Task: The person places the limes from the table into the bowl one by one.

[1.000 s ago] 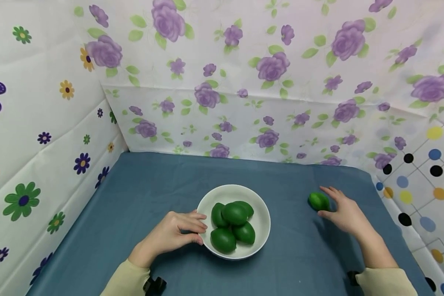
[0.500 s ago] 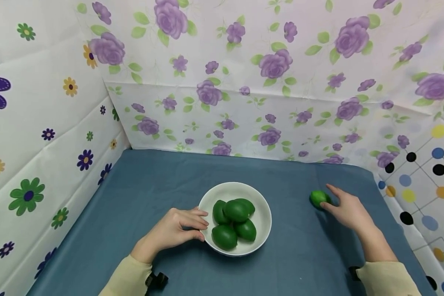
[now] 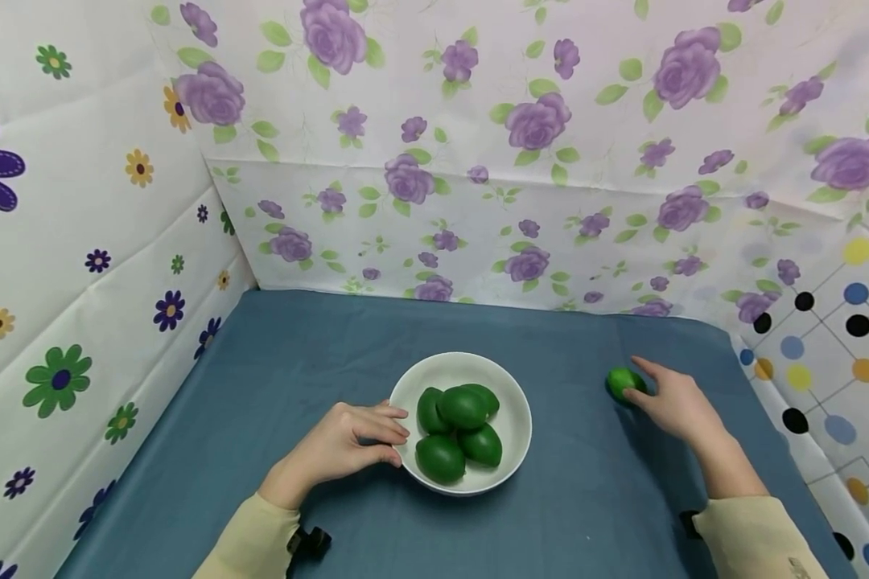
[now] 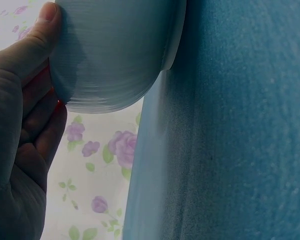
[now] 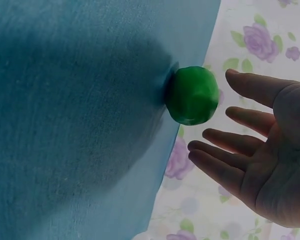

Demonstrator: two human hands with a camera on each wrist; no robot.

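Note:
My left hand (image 3: 348, 446) grips the left rim of a white bowl (image 3: 514, 438), with fingers over the edge and the thumb outside it. In the left wrist view the bowl (image 4: 115, 55) shows from its outer side, the thumb against its wall. Several dark green limes (image 3: 440, 458) lie piled inside the bowl. Over at the right, a single brighter green lime (image 3: 625, 383) rests on the cloth. My right hand (image 3: 677, 402) hovers beside it with fingers spread. The right wrist view has a gap between those fingertips and the lime (image 5: 192, 95).
A blue cloth (image 3: 565, 515) covers the table. Behind it hangs a white sheet with purple roses (image 3: 536, 125). Flower-print cloth (image 3: 58, 305) closes off the left side, and dotted cloth (image 3: 825, 386) the right.
My right hand has shifted slightly, and its thumb now overlaps the single lime in the head view. The left hand stays on the bowl. The head view has shifted a little.

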